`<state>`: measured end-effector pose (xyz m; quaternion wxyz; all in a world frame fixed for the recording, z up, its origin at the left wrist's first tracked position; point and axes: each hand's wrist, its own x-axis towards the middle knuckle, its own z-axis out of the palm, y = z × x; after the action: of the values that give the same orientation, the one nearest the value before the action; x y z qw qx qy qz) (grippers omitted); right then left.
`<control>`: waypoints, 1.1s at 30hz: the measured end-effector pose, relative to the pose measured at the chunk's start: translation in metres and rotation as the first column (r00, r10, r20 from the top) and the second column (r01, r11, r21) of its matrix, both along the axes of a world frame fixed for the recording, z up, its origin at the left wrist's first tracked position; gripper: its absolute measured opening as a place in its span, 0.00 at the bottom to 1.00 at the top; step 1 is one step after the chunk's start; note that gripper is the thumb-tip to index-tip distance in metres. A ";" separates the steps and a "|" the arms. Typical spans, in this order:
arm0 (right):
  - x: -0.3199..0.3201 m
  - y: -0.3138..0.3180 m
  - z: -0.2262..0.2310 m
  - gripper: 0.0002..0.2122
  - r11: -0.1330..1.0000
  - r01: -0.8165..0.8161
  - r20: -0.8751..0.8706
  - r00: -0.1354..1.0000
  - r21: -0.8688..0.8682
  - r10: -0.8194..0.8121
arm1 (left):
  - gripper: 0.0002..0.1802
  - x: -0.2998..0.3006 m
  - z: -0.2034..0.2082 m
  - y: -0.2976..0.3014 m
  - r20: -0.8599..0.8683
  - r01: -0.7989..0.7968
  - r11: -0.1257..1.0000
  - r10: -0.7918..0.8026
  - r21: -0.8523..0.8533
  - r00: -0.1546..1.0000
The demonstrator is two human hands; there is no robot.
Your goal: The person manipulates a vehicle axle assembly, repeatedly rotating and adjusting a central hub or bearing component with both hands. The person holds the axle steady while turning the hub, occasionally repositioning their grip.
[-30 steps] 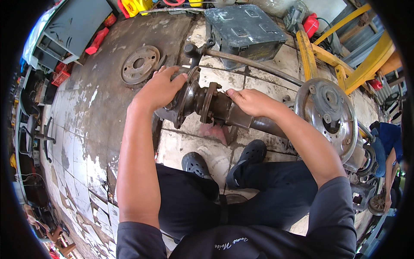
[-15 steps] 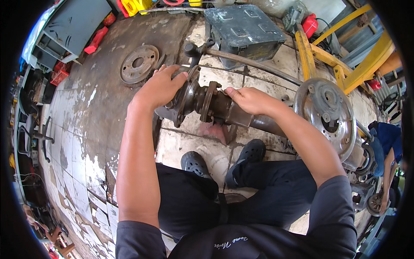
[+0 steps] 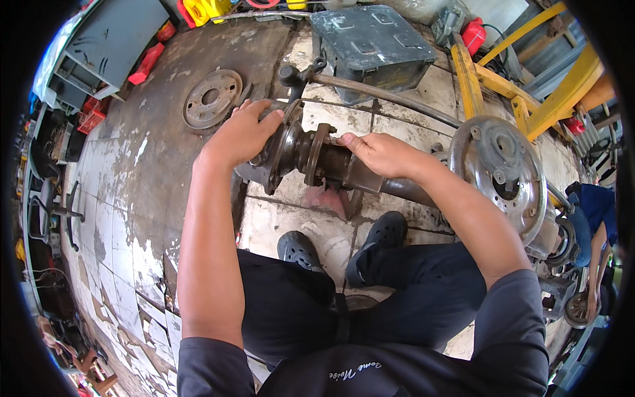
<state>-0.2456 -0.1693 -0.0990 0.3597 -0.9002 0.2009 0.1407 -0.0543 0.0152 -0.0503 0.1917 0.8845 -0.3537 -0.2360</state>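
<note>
A greasy metal axle (image 3: 407,190) lies across in front of my knees, with a round wheel hub (image 3: 283,157) at its left end. My left hand (image 3: 243,130) grips the top of this hub, thumb on the near side and fingers draped over the far side. Just right of the hub stands a bolted flange (image 3: 320,153). At the upper edge of that flange my right hand (image 3: 376,151) is closed, its thumb pressed down; its other fingers, and whatever they pinch, are hidden behind. A large dished wheel plate (image 3: 501,162) is on the axle, near my right forearm.
A loose round plate (image 3: 211,99) lies on the floor at the far left. Behind the axle run a long rod (image 3: 383,96) and a dark metal box (image 3: 374,49). A yellow frame (image 3: 469,83) stands far right. Another person's arm (image 3: 596,261) reaches toward a wheel part.
The whole view shifts very slightly. Both hands stay in the same places on the axle, and nothing is let go or picked up.
</note>
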 end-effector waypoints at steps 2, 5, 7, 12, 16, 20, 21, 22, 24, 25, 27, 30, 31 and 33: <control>0.005 -0.004 0.002 0.39 1.000 0.001 -0.123 0.992 -0.025 -0.004 | 0.34 0.000 0.003 -0.001 -0.030 0.003 1.000 -0.003 0.001 1.000; 0.002 0.004 0.009 0.39 0.999 -0.023 -0.049 0.999 -0.035 0.021 | 0.34 -0.001 0.002 0.001 -0.006 0.016 1.000 -0.016 -0.015 1.000; -0.001 0.004 0.012 0.39 1.000 -0.012 -0.039 0.999 -0.026 0.011 | 0.34 0.000 0.000 0.002 -0.003 -0.001 1.000 0.001 -0.017 1.000; -0.002 -0.008 0.007 0.39 0.998 0.010 -0.128 0.992 -0.062 -0.018 | 0.34 0.005 -0.002 0.000 -0.008 0.020 0.999 -0.020 -0.028 1.000; -0.011 -0.005 0.014 0.38 1.000 -0.005 -0.119 0.993 -0.028 0.001 | 0.35 0.001 -0.004 0.003 -0.001 -0.002 1.000 0.002 -0.021 1.000; -0.017 -0.025 -0.004 0.38 0.990 0.025 -0.100 0.994 -0.138 -0.039 | 0.35 0.005 -0.005 -0.001 -0.023 0.023 0.999 -0.024 -0.028 0.999; -0.015 -0.021 0.002 0.38 0.994 0.008 -0.116 0.993 -0.104 -0.020 | 0.35 0.006 -0.004 0.001 -0.005 0.018 0.999 -0.018 -0.027 1.000; -0.016 -0.013 0.016 0.38 0.998 -0.009 -0.141 0.990 -0.069 -0.001 | 0.35 0.005 -0.005 0.003 0.005 0.014 1.000 -0.014 -0.025 1.000; -0.016 -0.009 0.022 0.38 0.999 -0.021 -0.172 0.985 -0.042 0.014 | 0.36 0.003 -0.005 0.003 0.010 0.006 1.000 -0.006 -0.020 1.000; -0.016 -0.010 0.019 0.38 0.999 -0.019 -0.178 0.984 -0.050 0.009 | 0.35 0.002 -0.002 0.003 0.007 0.003 1.000 -0.003 -0.017 1.000; -0.016 -0.015 0.013 0.39 0.998 -0.012 -0.192 0.981 -0.069 -0.001 | 0.35 0.001 -0.001 0.002 -0.005 0.000 1.000 0.000 -0.015 1.000; -0.017 -0.020 0.006 0.39 0.998 -0.005 -0.145 0.989 -0.059 -0.004 | 0.35 0.003 -0.004 0.001 -0.018 0.009 1.000 -0.009 -0.018 1.000; -0.019 -0.019 0.004 0.39 1.000 -0.005 -0.079 0.997 -0.026 0.003 | 0.35 0.006 -0.005 0.001 -0.015 0.015 1.000 -0.015 -0.019 1.000; -0.020 -0.020 0.001 0.40 1.000 -0.012 -0.051 0.999 -0.006 0.012 | 0.35 0.006 -0.005 0.001 -0.018 0.013 1.000 -0.013 -0.013 1.000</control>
<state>-0.2661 -0.1892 -0.0979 0.3506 -0.8987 0.2053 0.1652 -0.0478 0.0166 -0.0558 0.1993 0.8788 -0.3591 -0.2430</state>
